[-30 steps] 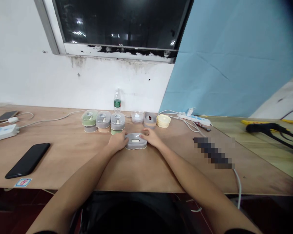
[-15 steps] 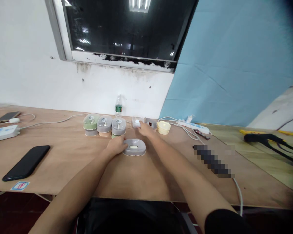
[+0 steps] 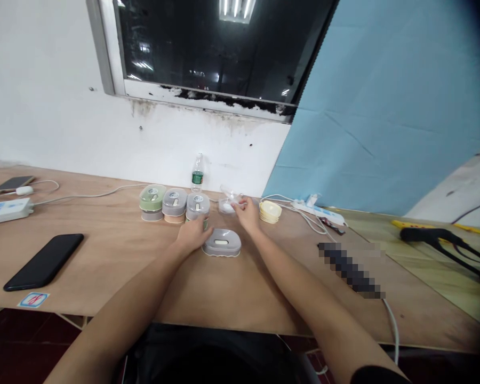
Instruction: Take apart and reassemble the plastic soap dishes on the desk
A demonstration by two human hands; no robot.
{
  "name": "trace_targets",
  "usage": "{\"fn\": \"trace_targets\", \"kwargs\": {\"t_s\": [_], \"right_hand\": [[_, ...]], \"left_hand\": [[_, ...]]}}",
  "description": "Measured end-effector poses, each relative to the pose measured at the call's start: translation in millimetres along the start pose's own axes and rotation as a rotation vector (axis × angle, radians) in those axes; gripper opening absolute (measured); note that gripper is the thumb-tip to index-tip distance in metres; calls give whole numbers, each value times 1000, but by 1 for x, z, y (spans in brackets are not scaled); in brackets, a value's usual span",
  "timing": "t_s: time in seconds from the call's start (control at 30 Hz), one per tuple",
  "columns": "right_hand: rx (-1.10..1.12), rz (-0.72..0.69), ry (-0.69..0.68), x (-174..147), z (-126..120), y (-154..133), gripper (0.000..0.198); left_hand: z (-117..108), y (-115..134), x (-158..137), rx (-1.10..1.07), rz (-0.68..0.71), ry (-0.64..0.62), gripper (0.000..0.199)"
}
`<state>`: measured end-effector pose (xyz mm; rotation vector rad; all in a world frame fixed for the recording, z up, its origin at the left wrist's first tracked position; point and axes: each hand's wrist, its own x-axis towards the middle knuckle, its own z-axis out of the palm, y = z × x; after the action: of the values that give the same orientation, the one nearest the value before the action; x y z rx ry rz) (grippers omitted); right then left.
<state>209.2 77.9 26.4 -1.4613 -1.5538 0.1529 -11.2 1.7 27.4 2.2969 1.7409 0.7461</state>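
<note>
My left hand (image 3: 192, 234) rests just left of a grey oval lidded box (image 3: 221, 244), thumb apart from the fingers, holding nothing that I can see. Its fingertips come close to the rightmost of several stacked boxes (image 3: 198, 202). Farther back, my right hand (image 3: 248, 214) pinches a clear plastic lid (image 3: 230, 191), which is tilted up. Below that lid sits a small clear container (image 3: 225, 207), partly covered by the fingers. Pale yellow nested trays (image 3: 269, 211) stand right beside my right hand.
A green-topped box (image 3: 152, 197) and a grey-topped box (image 3: 174, 201) form the stacks' left part. A bottle (image 3: 197, 176) stands by the wall. A black phone (image 3: 44, 261) lies at left. Power strips (image 3: 7, 211) and cables lie on the wooden table (image 3: 224, 298).
My right hand has moved slightly right, and the clear lid now stands tilted up. My left hand has come off the grey box's end. The view has shifted a little.
</note>
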Motion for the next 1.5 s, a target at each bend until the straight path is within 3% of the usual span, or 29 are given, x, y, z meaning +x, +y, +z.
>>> {"fn": "trace_targets", "kwargs": {"t_s": [0.13,0.3,0.57,0.87,1.23,1.4,1.5], "right_hand": [[240,-44,6,-43,-27,1,41],[344,46,-162,-76,-40,1,52],[324,92,-291,-70,-36,-2,56],[-49,61,-529,-70,-35,12,58],[-70,4,-506,-67,-33,14,57],[-51,26,-468,-65,-34,17,57],[-29,58,-458,-63,-36,19,56]], "left_hand": [[-6,2,-3,-136,25,67,52],[-11,6,-8,-262,142,122,52],[-12,6,-7,-273,78,35,58],[-5,-7,2,-94,24,-224,49],[1,-13,6,-61,33,-247,53],[-5,-5,-1,3,133,-186,56],[-8,-1,-5,-14,197,-212,58]]}}
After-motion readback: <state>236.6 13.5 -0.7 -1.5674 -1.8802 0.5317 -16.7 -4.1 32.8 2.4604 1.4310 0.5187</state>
